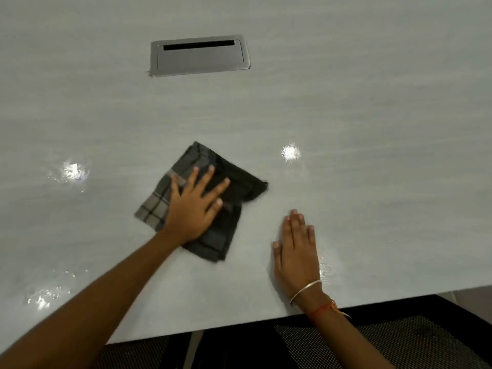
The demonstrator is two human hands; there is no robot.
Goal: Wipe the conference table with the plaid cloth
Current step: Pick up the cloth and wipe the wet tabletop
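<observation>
- Cloth (202, 201), plaid grey and black, folded into a rough square, lies flat on the surface (346, 115), near the middle of the view and a little toward 6 o'clock.
- Left hand (193, 209) lies palm down on the cloth, fingers spread and pointing toward 1 o'clock; flat press, no pinch, nothing clamped.
- Left forearm runs in from the 7 o'clock corner, bare.
- Cloth edges stick out past the left hand: lighter checked corner at 9 o'clock of the hand, darker folds at 12 to 3 o'clock, another corner at 5 o'clock.
- Cloth edges look slightly blurred.
- Right hand (296, 251) rests palm down on the bare surface at 4 o'clock of the cloth, fingers together pointing toward 12 o'clock, holding nothing, apart from the cloth.
- Two hands are apart, not touching each other.
- Bangle (306, 290), thin and silver, sits on the right wrist; red thread (323, 308) is tied just below it, toward 6 o'clock.
- Metal hatch (199, 55) is set into the surface at 12 o'clock of the cloth, well apart from it, with a dark slot along its far edge.
- Surface is pale grey and glossy, with bright light spots at 9 o'clock and 2 o'clock of the cloth, and wet-looking glints near 8 o'clock.
- Chair (399, 342) with black mesh shows under the near surface edge at 5 o'clock.
</observation>
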